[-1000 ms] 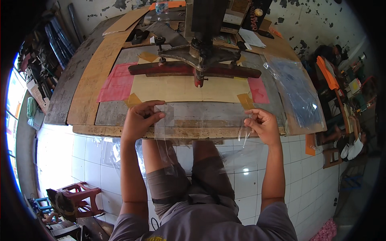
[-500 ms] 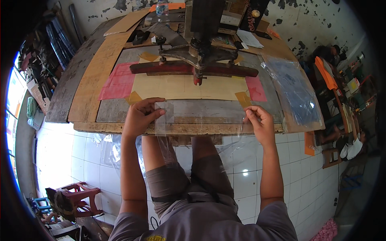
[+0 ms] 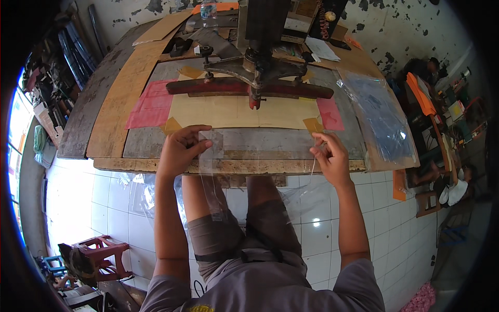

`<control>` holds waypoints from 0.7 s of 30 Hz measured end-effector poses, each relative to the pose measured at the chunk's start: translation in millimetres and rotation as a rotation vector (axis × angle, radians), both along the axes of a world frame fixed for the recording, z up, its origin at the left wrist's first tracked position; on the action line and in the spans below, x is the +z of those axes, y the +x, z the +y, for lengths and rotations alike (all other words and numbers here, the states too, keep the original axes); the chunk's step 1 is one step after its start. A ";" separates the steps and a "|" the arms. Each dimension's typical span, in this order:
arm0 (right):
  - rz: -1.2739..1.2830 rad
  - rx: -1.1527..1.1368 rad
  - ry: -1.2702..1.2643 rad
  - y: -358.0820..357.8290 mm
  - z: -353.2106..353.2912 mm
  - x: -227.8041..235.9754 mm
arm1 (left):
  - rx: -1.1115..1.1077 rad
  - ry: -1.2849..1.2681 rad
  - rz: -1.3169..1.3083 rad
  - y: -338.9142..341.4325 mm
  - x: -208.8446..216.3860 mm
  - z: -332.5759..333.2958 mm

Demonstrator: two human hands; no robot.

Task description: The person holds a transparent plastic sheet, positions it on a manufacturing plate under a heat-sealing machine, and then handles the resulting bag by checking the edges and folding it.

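A thin clear plastic sheet (image 3: 212, 164) hangs at the front edge of the table, stretched between my hands; much of its outline is hard to see. My left hand (image 3: 181, 148) pinches its left side with thumb and fingers. At the right side, my right hand (image 3: 332, 158) has thumb and fingers bent about the sheet's edge. Beyond them lies a cream board (image 3: 208, 112) with brown tape (image 3: 313, 125) at its near corners and pink pieces (image 3: 150, 106) at its ends. Over the board stands a heat-sealing press with a long red bar (image 3: 218, 88).
A stack of clear plastic packets (image 3: 377, 119) lies on the table's right. Cardboard strips (image 3: 117, 104) line its left. A bottle (image 3: 209, 11) stands at the back. On the floor are a red stool (image 3: 104, 255) and loose plastic (image 3: 143, 195). Other people sit at the far right.
My right hand has moved slightly up and left, its index finger straighter at the sheet's edge. My left hand keeps nearly the same place and grip.
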State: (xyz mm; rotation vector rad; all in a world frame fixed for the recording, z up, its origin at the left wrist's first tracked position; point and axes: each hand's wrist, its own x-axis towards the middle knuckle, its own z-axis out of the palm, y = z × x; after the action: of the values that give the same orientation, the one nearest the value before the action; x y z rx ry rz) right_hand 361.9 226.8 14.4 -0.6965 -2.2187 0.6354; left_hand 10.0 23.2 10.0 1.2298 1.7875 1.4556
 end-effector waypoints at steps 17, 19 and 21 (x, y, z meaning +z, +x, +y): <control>-0.084 0.145 -0.457 -10.0 -21.9 28.1 | 0.012 0.022 -0.041 2.2 2.3 0.6; -0.069 0.148 -0.630 -10.4 -16.5 29.4 | 0.013 0.018 -0.022 3.3 5.6 -0.3; -0.121 0.181 -0.664 -7.8 -9.3 31.9 | 0.009 0.013 -0.032 2.1 3.4 -0.4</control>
State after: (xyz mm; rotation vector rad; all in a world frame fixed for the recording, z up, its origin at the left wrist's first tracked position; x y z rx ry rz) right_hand 354.2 217.4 46.3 -0.8734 -2.1886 1.4922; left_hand 12.2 22.7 13.4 1.1994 1.7682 1.4857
